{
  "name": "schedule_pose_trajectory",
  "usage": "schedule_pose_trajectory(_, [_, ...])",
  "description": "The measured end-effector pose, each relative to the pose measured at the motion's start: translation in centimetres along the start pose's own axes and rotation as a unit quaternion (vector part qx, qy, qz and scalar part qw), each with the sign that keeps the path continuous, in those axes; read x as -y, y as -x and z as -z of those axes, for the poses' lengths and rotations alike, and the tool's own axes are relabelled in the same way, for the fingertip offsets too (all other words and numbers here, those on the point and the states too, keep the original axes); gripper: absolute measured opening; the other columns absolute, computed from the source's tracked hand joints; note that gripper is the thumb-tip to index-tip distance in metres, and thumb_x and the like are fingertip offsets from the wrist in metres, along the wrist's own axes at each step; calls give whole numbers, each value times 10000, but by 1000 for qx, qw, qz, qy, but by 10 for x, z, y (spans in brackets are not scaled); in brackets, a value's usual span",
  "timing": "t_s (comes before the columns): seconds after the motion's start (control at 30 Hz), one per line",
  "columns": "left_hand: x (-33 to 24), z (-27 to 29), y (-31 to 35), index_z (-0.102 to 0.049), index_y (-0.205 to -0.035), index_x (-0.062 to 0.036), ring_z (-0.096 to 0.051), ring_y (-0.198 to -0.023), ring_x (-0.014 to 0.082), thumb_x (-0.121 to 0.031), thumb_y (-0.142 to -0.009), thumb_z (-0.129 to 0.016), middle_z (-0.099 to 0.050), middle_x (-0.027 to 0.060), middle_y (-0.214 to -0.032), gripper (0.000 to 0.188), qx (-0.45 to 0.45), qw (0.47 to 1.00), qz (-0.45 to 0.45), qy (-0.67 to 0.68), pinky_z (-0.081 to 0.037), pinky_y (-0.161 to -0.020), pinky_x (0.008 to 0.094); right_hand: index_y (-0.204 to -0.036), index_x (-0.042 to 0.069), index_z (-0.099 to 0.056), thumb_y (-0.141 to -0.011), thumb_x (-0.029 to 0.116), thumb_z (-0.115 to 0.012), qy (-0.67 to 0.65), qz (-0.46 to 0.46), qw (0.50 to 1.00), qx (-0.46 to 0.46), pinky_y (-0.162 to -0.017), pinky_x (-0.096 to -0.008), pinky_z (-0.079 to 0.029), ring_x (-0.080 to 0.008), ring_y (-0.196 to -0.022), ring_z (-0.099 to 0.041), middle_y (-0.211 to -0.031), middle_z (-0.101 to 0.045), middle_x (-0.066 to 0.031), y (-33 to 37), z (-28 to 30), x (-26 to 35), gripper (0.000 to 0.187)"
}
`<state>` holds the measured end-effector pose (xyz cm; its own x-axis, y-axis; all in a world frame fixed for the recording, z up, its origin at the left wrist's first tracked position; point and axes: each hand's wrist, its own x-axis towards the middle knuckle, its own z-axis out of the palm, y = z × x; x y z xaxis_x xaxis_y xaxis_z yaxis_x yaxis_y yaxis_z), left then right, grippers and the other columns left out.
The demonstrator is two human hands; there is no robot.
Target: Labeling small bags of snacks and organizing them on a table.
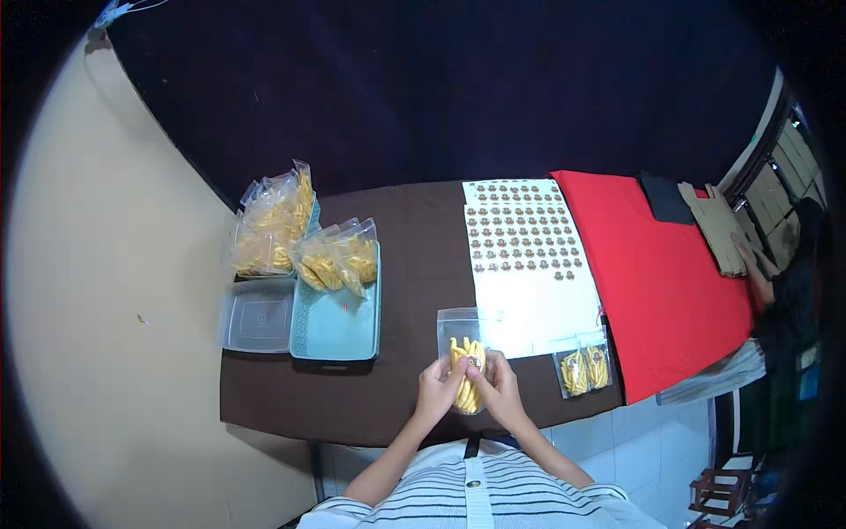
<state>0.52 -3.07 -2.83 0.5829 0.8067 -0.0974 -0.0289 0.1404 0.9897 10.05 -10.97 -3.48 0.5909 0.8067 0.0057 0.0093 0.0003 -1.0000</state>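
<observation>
Near the front edge of the table, my left hand (433,389) and my right hand (502,393) grip a clear plastic bag (467,346) of yellow stick-shaped snacks from its two sides. Both thumbs press on its front, by a small round brown sticker (474,361). The bag's top part is flat and unfilled. Just beyond it lie white sticker sheets (520,309) with rows of small round stickers; the near part is bare backing. Two stickered snack bags (575,374) lie side by side to the right of my right hand.
On the left, a light blue tray (335,335) holds several snack bags (339,261). Beside it more filled bags (273,229) are piled behind a clear lid (259,316). Red cloth (656,291) covers the right side. Another person's hand (747,250) touches brown cardboard (712,231) there.
</observation>
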Motion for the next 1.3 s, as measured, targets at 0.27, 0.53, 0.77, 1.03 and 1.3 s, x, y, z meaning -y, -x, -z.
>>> schedule_pose_trajectory(0.27, [9, 12, 6, -583, -947, 33, -538, -692, 42, -232, -890, -519, -618, 32, -771, 279, -30, 999, -19, -29, -453, -598, 210, -1091, 7, -457, -883, 110, -507, -40, -68, 992, 100, -710, -211, -436, -50, -816, -517, -901, -552, -26, 2, 0, 16, 238])
schedule_pose_trajectory(0.53, [17, 20, 6, -579, -926, 26, -528, -687, 39, -244, -903, -494, -606, 17, -758, 284, -19, 1000, -13, -13, -454, -596, 223, -1075, 15, -500, -879, 145, -518, -145, -106, 977, 110, -677, -195, -430, -31, -782, -511, -885, -560, 4, 0, 1, 23, 237])
schedule_pose_trajectory(0.77, [5, 18, 7, -556, -951, 36, -546, -748, 70, -244, -914, -467, -610, 45, -814, 297, 2, 993, -40, -108, -456, -651, 237, -976, 9, -543, -830, 119, -582, -126, -81, 988, 27, -653, -194, -409, -46, -752, -498, -809, -557, 4, -3, -8, 7, 186])
schedule_pose_trajectory(1.03, [-9, 25, 4, -571, -929, 39, -533, -676, 56, -202, -884, -514, -610, 46, -724, 252, -2, 989, -60, -135, -455, -591, 243, -931, -4, -561, -825, 162, -612, -31, -10, 999, 10, -599, -204, -408, -47, -646, -485, -742, -562, 14, -6, -18, 22, 203])
schedule_pose_trajectory(1.3, [12, 42, 3, -563, -940, 36, -510, -734, 52, -205, -899, -495, -587, 17, -807, 253, 50, 997, -7, -61, -444, -637, 226, -942, 4, -570, -832, 102, -590, -111, -19, 992, 63, -633, -193, -425, -41, -707, -521, -786, -571, 10, -8, -12, 6, 149])
